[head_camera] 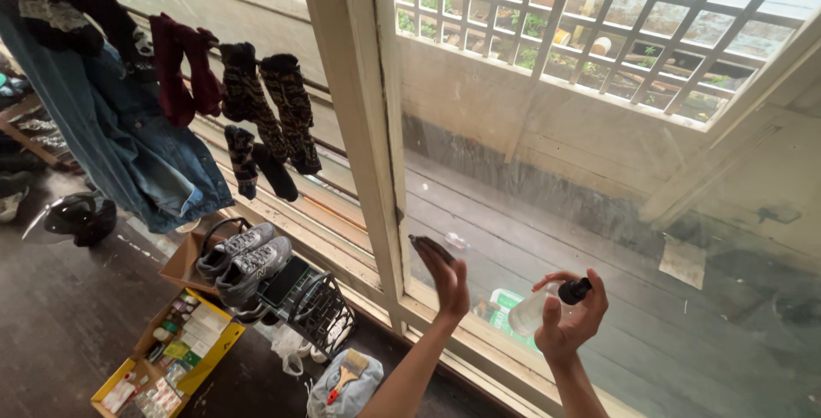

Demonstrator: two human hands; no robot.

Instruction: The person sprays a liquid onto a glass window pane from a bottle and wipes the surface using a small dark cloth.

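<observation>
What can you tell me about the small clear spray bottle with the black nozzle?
The small clear spray bottle with the black nozzle looks like see-through plastic with a dark pump top. The right hand holds it tilted near the dusty window pane, fingers curled around it, one finger over the nozzle. Its contents cannot be told.

Clear plastic spray bottle [534, 309] – smeared glass pane [599, 238], chipped painted wooden frame [363, 127]

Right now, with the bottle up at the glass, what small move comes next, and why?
Probably press the spray bottle nozzle: the right hand holds it aimed at the window pane, a finger on top, while the left hand holds a dark cloth against the glass.
</observation>
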